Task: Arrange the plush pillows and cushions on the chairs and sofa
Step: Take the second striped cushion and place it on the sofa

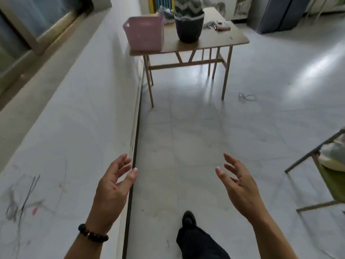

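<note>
Two bare hands reach forward at the bottom of the view, both empty. The left hand (115, 186), with one string of dark round beads (92, 233) at its wrist, has its fingers spread and loosely curled, palm turned inward. The right hand (238, 186) mirrors it, fingers released and apart, grasping nothing. Between the forearms, one leg in dark trousers (197, 243) ends in a single black shoe (189, 218) on the pale glossy tiled floor (186, 137).

At the right edge stands one metal-framed chair with a green seat (334, 182), only partly in frame. On that seat lies one soft pale cushion (334, 156), whitish with faint green and pink tints, rounded and plump; most of it is cut off by the frame edge, so its full shape cannot be told.

To the left runs a raised white marble-patterned ledge (65, 137) bordered by a dark strip, marked with scribbles. Farther out on the floor lies one small tangle of thin grey cord (246, 96).

Beyond stands one light wooden table with slim legs (214, 43). On it sit one pink perforated plastic basket (144, 33) at the near left corner and, just beside it, one dark round pot (189, 28) holding a zigzag-patterned grey and white fabric item (187, 6). Small blurred items lie at the table's far right.
</note>
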